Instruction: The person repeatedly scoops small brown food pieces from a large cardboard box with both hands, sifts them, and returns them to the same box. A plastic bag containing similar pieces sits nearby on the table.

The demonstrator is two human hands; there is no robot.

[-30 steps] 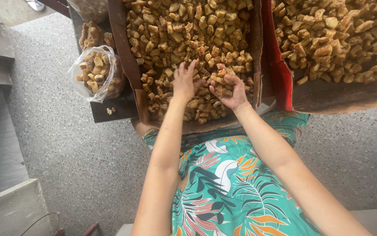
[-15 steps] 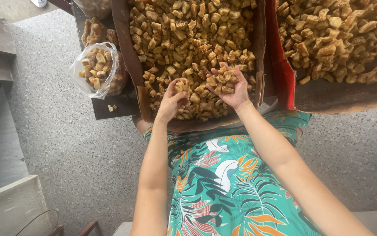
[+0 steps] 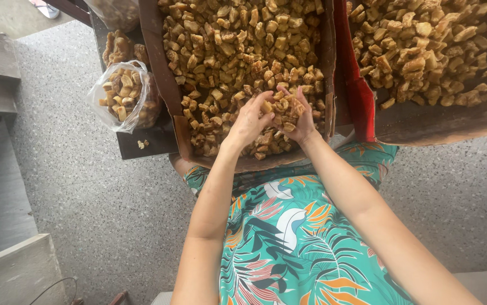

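Hands: both over the near end of the middle cardboard box point(image 3: 170, 85), close together, cupped toward each other.
Left hand point(image 3: 249, 120): fingers curled, pinching a golden fried chunk point(image 3: 266, 106) at the fingertips; closed on it.
Right hand point(image 3: 297, 113): palm up, half-closed like a scoop, holding a small pile of fried pieces point(image 3: 286, 105) so they don't spill.
Contact: fingertips of both hands nearly meet over the held pile; I cannot tell if they touch.
Fried pieces in box point(image 3: 237, 51): heaped loose, filling the box, which sits against the person's lap for easy reach.
Second box point(image 3: 424, 51): to the person's right, red inner wall point(image 3: 359, 85), also full of the same chunks.
Clear plastic bag point(image 3: 120, 93): to the left on a dark tray point(image 3: 141, 144), mouth open, partly filled with chunks.
Clothing: teal leaf-print dress point(image 3: 288, 237).
Floor: grey speckled terrazzo point(image 3: 85, 197).
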